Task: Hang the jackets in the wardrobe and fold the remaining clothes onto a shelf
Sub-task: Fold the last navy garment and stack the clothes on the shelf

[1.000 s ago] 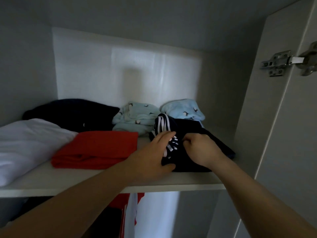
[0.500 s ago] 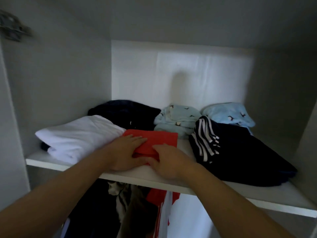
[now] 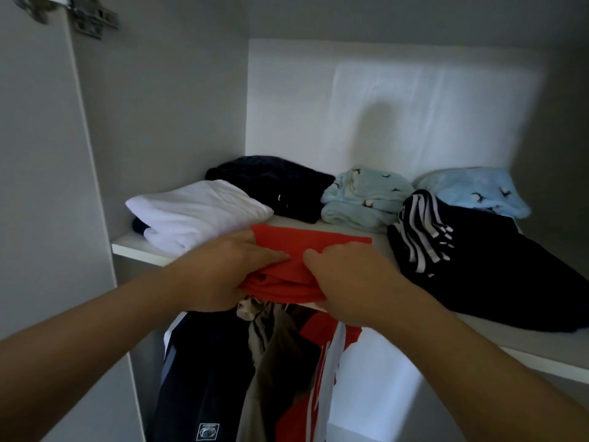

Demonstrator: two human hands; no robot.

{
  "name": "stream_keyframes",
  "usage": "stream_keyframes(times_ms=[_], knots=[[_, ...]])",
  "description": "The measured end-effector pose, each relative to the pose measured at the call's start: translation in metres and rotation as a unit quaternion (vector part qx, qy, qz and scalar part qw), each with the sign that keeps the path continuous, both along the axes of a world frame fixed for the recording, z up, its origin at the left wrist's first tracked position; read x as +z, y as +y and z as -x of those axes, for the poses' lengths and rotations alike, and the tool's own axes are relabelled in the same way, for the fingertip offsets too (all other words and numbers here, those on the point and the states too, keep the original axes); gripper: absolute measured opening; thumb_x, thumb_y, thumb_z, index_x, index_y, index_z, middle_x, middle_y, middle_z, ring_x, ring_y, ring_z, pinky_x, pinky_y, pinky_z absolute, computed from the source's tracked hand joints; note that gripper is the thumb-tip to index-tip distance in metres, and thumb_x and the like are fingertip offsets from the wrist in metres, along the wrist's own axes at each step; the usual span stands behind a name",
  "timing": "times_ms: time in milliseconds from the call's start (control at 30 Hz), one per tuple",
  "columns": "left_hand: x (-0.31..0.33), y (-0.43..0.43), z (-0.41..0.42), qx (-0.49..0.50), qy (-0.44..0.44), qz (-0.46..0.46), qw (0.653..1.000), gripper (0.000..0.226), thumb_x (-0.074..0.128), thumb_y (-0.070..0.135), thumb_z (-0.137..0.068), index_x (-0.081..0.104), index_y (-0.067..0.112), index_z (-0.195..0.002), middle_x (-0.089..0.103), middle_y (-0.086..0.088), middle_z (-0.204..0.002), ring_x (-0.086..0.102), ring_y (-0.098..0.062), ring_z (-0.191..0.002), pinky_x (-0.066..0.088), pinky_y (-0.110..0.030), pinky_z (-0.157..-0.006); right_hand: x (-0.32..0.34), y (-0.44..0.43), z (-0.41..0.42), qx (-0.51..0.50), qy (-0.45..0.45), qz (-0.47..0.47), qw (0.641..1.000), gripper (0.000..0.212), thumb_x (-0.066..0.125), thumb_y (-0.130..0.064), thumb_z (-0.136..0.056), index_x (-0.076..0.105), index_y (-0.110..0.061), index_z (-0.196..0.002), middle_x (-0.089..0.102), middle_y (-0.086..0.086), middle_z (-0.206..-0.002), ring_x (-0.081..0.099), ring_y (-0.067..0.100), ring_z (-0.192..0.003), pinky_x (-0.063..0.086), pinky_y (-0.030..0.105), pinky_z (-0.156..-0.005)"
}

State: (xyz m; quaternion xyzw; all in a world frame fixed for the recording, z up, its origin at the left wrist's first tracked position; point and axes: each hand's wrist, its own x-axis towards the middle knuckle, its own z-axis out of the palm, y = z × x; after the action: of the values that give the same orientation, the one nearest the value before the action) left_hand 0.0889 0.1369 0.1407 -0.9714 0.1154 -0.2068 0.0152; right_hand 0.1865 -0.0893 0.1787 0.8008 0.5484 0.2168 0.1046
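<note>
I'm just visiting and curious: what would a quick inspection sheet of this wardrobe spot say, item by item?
Surface: white shelf, largely covered with folded clothes.
Job's things: red garment at the front edge; white garment to its left; dark striped garment to its right; dark garment, left light-blue garment and right light-blue garment behind; jackets hanging below.
Clutter: nothing seen.
Hands: left hand and right hand both grip the red garment's bunched front.
Cables: nothing seen.
Surroundings: wardrobe walls; door hinge top left.

Left hand (image 3: 223, 269), right hand (image 3: 347, 279), forearms apparently bare.
</note>
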Motion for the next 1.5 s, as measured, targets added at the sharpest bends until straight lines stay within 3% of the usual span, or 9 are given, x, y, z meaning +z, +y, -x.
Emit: stream_keyframes(times_ms=[200,400,567,700,833,933,1167,1300,1500], knots=[[0.07,0.019,0.006,0.047,-0.037,0.07,0.996,0.021,0.074,0.025,-0.086,0.065,0.03,-0.105,0.066,0.015,-0.084,0.06,-0.003,-0.078,0.046,-0.022,-0.071,0.072,0.026,-0.011,-0.023,0.048,-0.002,0.999,0.029,0.064,-0.042,-0.084,0.04,-0.026,-0.079,0.045,-0.008,-0.079,0.056,0.019,-0.077,0.04,0.031,-0.059],[0.133,0.039,0.006,0.204,-0.106,-0.011,0.973,0.036,0.066,0.049,-0.092,0.062,0.021,-0.114,0.058,0.004,-0.081,0.06,-0.025,-0.082,0.047,-0.035,-0.071,0.136,0.073,-0.03,-0.063,0.0,-0.046,0.997,0.029,0.068,-0.043,-0.079,0.047,-0.026,-0.069,0.053,-0.003,-0.074,0.051,0.015,-0.066,0.035,0.027,-0.055],[0.168,0.052,0.007,0.191,-0.233,0.058,0.952,0.029,0.073,0.02,-0.088,0.066,0.006,-0.112,0.068,-0.016,-0.103,0.061,-0.036,-0.098,0.047,-0.041,-0.085,0.168,0.117,-0.037,-0.06,-0.108,-0.184,0.975,0.009,0.065,-0.026,-0.079,0.057,-0.021,-0.078,0.046,0.0,-0.068,0.045,0.021,-0.056,0.039,0.033,-0.059],[0.157,0.051,0.019,0.214,-0.31,0.054,0.925,0.053,0.04,0.035,-0.082,0.064,0.007,-0.119,0.062,-0.017,-0.106,0.059,-0.038,-0.095,0.049,-0.042,-0.077,0.155,0.157,-0.044,-0.032,-0.131,-0.322,0.937,0.024,0.058,-0.004,-0.08,0.057,-0.012,-0.103,0.041,0.001,-0.063,0.049,0.029,-0.057,0.035,0.033,-0.056],[0.087,0.057,0.024,0.264,-0.226,-0.029,0.937,0.047,0.053,0.009,-0.089,0.058,0.003,-0.135,0.058,-0.02,-0.123,0.055,-0.039,-0.116,0.053,-0.047,-0.086,0.087,0.195,-0.058,0.038,0.156,-0.36,0.919,0.036,0.049,0.005,-0.085,0.052,-0.011,-0.117,0.064,0.012,-0.095,0.065,0.034,-0.088,0.049,0.037,-0.066],[0.041,0.068,0.022,0.343,-0.043,-0.046,0.937,0.041,0.049,0.011,-0.09,0.054,0.016,-0.13,0.056,-0.005,-0.123,0.054,-0.025,-0.119,0.048,-0.037,-0.091,0.031,0.216,-0.067,-0.004,0.287,-0.156,0.945,0.039,0.053,-0.008,-0.093,0.049,-0.014,-0.131,0.061,0.019,-0.125,0.061,0.035,-0.114,0.048,0.034,-0.095],[0.045,0.068,0.02,0.349,-0.03,-0.07,0.934,0.025,0.049,0.024,-0.094,0.058,0.023,-0.117,0.062,0.004,-0.114,0.055,-0.018,-0.111,0.044,-0.033,-0.092,0.017,0.224,-0.07,-0.018,0.236,-0.088,0.967,0.044,0.053,-0.014,-0.093,0.039,-0.012,-0.135,0.059,0.022,-0.122,0.062,0.037,-0.105,0.047,0.035,-0.083],[0.053,0.041,0.004,0.378,-0.053,-0.057,0.923,0.061,0.053,0.059,-0.091,0.046,0.026,-0.142,0.049,0.001,-0.143,0.046,-0.025,-0.13,0.037,-0.039,-0.103,0.042,0.19,-0.061,-0.032,0.188,-0.09,0.977,0.042,0.054,-0.016,-0.094,0.043,-0.015,-0.135,0.057,0.013,-0.12,0.06,0.034,-0.107,0.049,0.038,-0.081],[0.061,-0.024,-0.067,0.25,-0.061,-0.013,0.966,0.044,0.048,0.031,-0.1,0.048,0.019,-0.142,0.045,-0.004,-0.149,0.046,-0.024,-0.132,0.041,-0.036,-0.104,0.099,0.073,-0.066,-0.137,0.13,-0.202,0.961,0.033,0.051,-0.017,-0.099,0.053,-0.01,-0.131,0.061,0.01,-0.118,0.055,0.022,-0.089,0.046,0.031,-0.072]])
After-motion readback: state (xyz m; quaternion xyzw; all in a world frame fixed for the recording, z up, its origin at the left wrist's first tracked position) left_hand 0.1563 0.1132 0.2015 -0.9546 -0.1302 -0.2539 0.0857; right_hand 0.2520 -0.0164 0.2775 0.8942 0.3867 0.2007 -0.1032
